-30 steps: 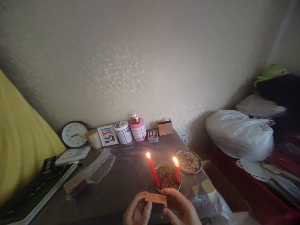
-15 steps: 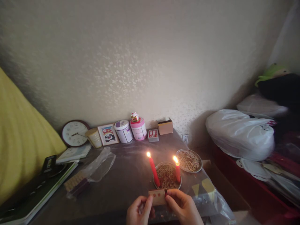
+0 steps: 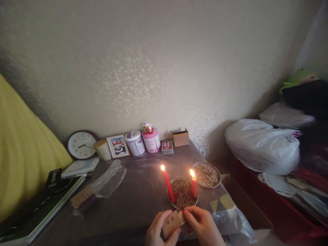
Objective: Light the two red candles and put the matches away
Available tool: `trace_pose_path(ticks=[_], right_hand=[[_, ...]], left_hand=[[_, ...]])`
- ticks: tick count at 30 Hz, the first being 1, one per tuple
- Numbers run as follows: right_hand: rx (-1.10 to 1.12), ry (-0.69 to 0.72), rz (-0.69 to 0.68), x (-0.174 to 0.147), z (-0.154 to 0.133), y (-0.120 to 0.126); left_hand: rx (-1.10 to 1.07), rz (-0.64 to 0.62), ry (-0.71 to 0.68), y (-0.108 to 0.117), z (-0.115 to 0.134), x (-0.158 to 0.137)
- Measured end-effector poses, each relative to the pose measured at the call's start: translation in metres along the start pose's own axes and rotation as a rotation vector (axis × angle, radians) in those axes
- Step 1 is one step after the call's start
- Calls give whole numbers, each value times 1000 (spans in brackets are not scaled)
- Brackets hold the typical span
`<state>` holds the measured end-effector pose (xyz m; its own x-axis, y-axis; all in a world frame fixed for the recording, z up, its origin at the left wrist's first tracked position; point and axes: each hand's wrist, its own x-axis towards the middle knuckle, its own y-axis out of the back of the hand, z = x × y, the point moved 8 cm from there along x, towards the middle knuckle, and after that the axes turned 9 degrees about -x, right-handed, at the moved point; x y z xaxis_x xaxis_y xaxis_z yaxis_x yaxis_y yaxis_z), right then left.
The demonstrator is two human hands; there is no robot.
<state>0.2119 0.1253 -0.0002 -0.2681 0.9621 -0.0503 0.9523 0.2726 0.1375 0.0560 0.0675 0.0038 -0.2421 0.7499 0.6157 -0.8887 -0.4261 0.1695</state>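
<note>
Dark bench (image 3: 133, 201) by wall, left hand (image 3: 160, 233) fingers pinching matchbox (image 3: 172, 222), right hand (image 3: 203, 227) fingers pinching its open end, near two lit red candles (image 3: 167, 184).

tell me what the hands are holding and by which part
The left hand grips a small matchbox by its lower sides; the right hand has its fingers at the open upper end, where the matches show.

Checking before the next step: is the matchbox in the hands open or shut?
Open: the matchbox tray is slid out at its right end, showing match sticks.
</note>
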Motion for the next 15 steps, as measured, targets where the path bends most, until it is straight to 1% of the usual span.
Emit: trace_pose_path(ticks=[2,3,6,7,8,10,12,13,15], right_hand=[[7,-4,16,1,-2,4],[13,-10,16,2,-2,5],[15,-17,0,2,-2,4],[11,-20,-10,1,-1,2],[10,-23,-23,0,0,0],[2,-34,-59,-1,3,-6],[-23,-33,-73,-3,6,-8],[-54,-7,-59,-3,5,-6],[-187,109,-8,-5,-1,-1]], left_hand=[[-58,14,121,1,-6,2],[-114,30,223,1,-11,1],[-341,91,620,-6,-33,-8],[-422,106,723,-10,-37,-12],[-495,119,797,-14,-40,-15],[-602,150,859,-17,-42,-17],[-619,178,869,-15,-43,-17],[-598,186,868,-13,-44,-17],[-527,190,848,-9,-44,-16]])
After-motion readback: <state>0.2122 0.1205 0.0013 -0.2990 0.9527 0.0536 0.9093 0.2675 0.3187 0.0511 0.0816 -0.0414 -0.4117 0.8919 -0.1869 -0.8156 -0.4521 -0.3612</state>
